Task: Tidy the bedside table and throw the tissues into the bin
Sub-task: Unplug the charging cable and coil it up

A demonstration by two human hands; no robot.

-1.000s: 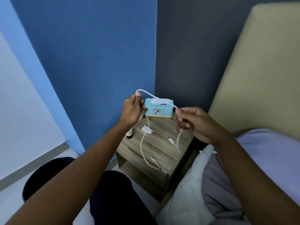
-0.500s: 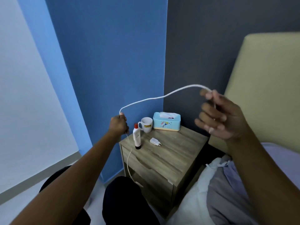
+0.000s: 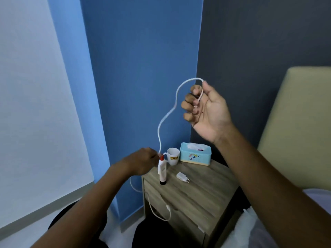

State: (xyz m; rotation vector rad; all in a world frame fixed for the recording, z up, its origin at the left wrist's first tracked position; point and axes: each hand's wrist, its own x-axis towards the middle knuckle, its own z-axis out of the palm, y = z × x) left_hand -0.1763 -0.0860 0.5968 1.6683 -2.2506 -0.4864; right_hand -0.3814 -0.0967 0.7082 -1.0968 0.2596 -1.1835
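A white charging cable runs in a loose curve between my two hands. My right hand is raised above the wooden bedside table, fingers curled on one end of the cable. My left hand pinches the cable lower down, at the table's left corner, and the rest hangs past the drawer front. On the table stand a white bottle with a red cap, a white mug and a light blue tissue box. A white plug adapter lies near the middle.
Blue wall stands behind the table and a dark grey wall to its right. A beige headboard and bedding lie on the right. My dark trouser legs are at the bottom. No bin is in view.
My right hand has come left and turned palm up, so the cable now sags in a curve instead of stretching wide. My left hand dropped closer to the bottle.
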